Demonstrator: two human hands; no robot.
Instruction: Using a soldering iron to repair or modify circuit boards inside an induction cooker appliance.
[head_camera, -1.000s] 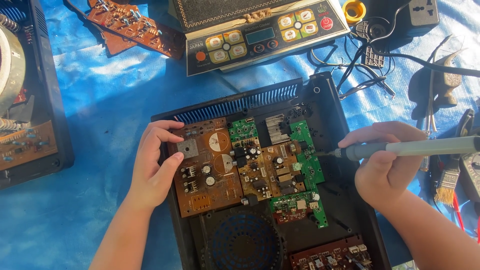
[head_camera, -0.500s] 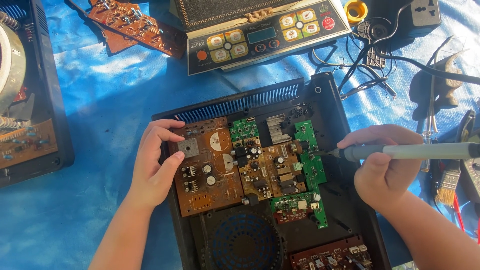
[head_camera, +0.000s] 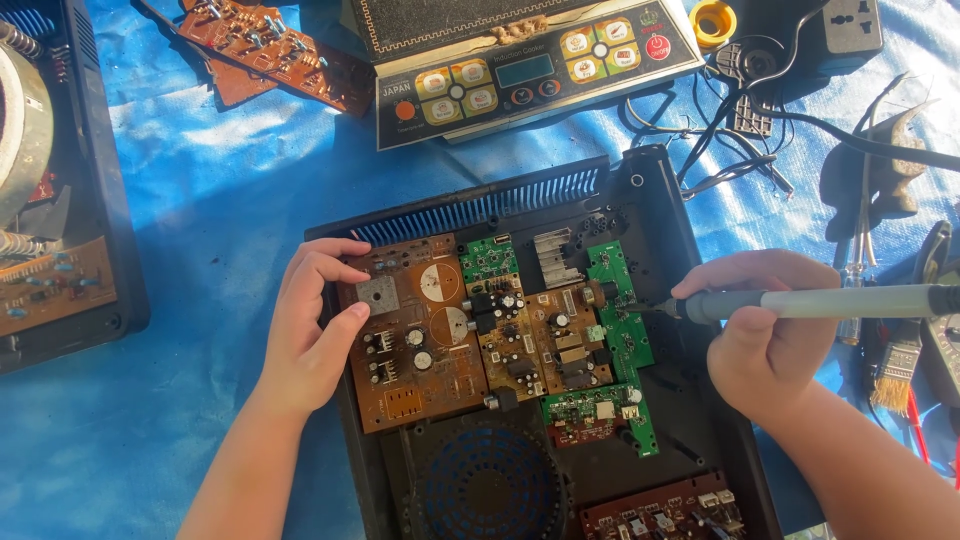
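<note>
A brown circuit board with green boards joined to it lies inside an open black plastic casing. My left hand rests on the brown board's left edge, fingers curled over its corner. My right hand grips a grey soldering iron held level, its tip touching the right edge of the green board. A round fan grille shows in the casing below the boards.
Everything sits on a blue tarp. A control panel with buttons lies at the back, loose brown boards beside it. Another open black device stands at left. Cables, a socket strip, a brush lie at right.
The view has shifted slightly. The boards look a little more tilted under my left hand; the soldering iron tip stays at the green board's right edge.
</note>
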